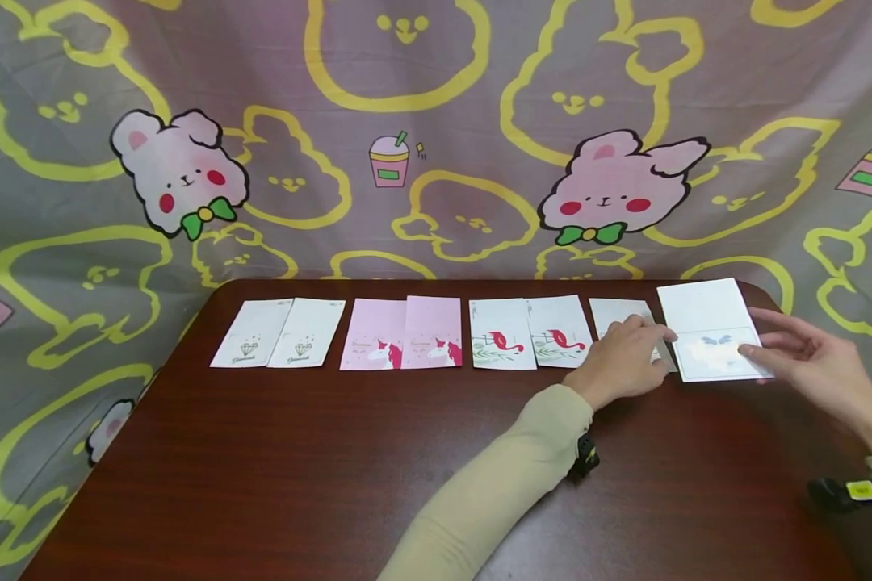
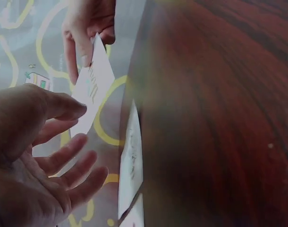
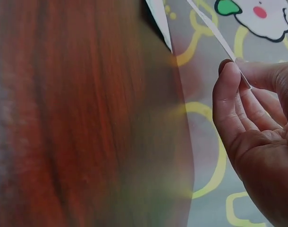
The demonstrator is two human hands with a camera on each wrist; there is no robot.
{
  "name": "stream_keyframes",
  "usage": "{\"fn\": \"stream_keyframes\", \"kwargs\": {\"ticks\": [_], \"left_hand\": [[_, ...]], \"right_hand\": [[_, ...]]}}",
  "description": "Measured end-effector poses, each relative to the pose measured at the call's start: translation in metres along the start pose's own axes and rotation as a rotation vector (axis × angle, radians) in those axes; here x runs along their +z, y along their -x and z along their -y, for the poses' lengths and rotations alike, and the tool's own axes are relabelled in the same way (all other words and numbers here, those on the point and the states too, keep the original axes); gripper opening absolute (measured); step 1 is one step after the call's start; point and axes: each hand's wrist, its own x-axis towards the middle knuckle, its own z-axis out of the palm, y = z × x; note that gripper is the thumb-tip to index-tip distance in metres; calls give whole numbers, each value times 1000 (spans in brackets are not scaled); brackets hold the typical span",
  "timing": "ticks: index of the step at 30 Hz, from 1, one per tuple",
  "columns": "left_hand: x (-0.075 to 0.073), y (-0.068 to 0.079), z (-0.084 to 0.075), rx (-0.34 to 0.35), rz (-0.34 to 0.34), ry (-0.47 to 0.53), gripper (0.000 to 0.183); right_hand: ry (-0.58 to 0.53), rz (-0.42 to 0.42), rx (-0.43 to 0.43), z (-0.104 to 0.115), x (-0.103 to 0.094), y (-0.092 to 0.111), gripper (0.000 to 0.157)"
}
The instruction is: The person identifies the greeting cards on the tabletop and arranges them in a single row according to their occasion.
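My right hand (image 1: 817,367) pinches the right edge of a white folding card (image 1: 705,307), thumb in front and fingers behind. A line crosses its middle, with a pale blue wing design below. In the right wrist view, this card (image 3: 217,38) appears nearly edge-on. My left hand (image 1: 621,363) is at the card's left edge, its index fingertip overlapping that edge. The left wrist view shows the fingers spread and relaxed, the thumb in front of the card; whether they touch it I cannot tell. Another white card (image 1: 614,308) is partly hidden behind my left hand.
Along the back of the dark wooden table (image 1: 298,468) run white diamond cards (image 1: 257,323), pink unicorn cards (image 1: 429,323) and white flamingo cards (image 1: 497,315), in pairs. A patterned cloth (image 1: 450,121) hangs close behind the table's back edge.
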Motion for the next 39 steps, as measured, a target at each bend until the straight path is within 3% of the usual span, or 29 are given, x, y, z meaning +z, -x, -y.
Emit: {"fn": "stream_keyframes", "kwargs": {"ticks": [8, 14, 21, 31, 39], "left_hand": [[10, -9, -1, -16, 75, -121, 46], [15, -14, -11, -63, 161, -224, 49], [25, -19, -17, -115, 215, -379, 32], [28, -23, -15, -120, 206, -385, 34], [28, -23, -14, -125, 214, -392, 34]], "right_hand": [[-3, 21, 40, -6, 4, -21, 79], [-25, 52, 44, -12, 7, -30, 78], [-8, 119, 58, -17, 8, -34, 77], [39, 147, 54, -20, 12, -39, 73], [155, 190, 50, -15, 9, -40, 72]]}}
